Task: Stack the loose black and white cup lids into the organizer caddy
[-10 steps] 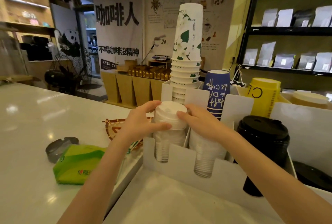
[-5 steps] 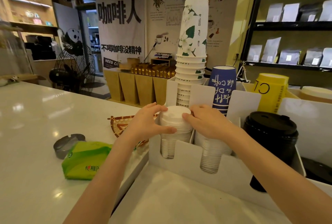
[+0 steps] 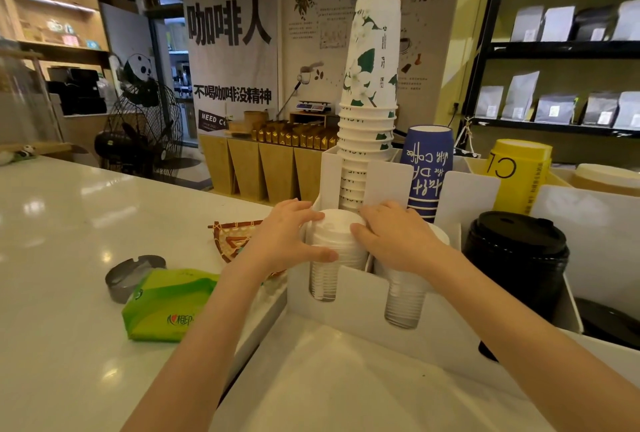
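Observation:
A stack of white lids (image 3: 337, 234) stands in the leftmost front slot of the white organizer caddy (image 3: 360, 296). My left hand (image 3: 287, 237) wraps its left side, thumb across the front. From the right, my right hand (image 3: 391, 237) grips the same stack, and its palm covers a second white lid stack (image 3: 405, 300) in the slot beside it. A stack of black lids (image 3: 519, 251) fills the slot further right, and more black lids (image 3: 609, 324) lie at the far right.
Behind the lids the caddy holds a tall floral paper cup stack (image 3: 372, 99), blue cups (image 3: 427, 161) and yellow cups (image 3: 519, 172). On the counter to the left lie a green tissue pack (image 3: 166, 303), a grey ashtray (image 3: 131, 275) and a woven tray (image 3: 235, 237).
Both hands have kept their hold on the left white lid stack, which sits lower in its slot than a second ago. The camera has moved slightly.

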Motion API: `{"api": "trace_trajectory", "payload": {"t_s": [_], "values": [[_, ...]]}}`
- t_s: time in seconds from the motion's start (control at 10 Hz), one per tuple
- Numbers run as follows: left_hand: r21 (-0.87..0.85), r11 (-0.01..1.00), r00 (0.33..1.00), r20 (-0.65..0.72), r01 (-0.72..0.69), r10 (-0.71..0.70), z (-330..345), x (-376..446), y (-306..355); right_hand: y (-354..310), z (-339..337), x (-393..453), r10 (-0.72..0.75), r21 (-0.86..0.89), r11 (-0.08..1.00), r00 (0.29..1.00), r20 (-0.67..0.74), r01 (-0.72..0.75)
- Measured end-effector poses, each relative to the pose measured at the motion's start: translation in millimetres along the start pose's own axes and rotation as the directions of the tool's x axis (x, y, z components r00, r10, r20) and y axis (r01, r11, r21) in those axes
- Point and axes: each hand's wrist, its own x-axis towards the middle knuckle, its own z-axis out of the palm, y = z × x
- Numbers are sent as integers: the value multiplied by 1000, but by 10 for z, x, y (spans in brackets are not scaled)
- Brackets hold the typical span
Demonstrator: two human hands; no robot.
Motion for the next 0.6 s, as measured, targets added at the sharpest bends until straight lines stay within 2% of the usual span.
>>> {"api": "trace_trajectory", "payload": {"t_s": [0.1,0.4,0.5,0.6], "values": [[-7,1000,999,32,19,-19,-4,-26,20,-5,3,-28,-69,-75,995,997,-25,67],[82,995,994,89,51,-59,-7,-41,103,-128,-1,-189,-128,-291,951,989,-74,101],[70,997,989,135,42,-51,43,-64,145,-124,-45,-351,-102,-217,972,994,-46,89],[66,997,995,91,29,-35,25,-126,226,-60,-141,-576,-107,-160,982,993,-41,99]]}}
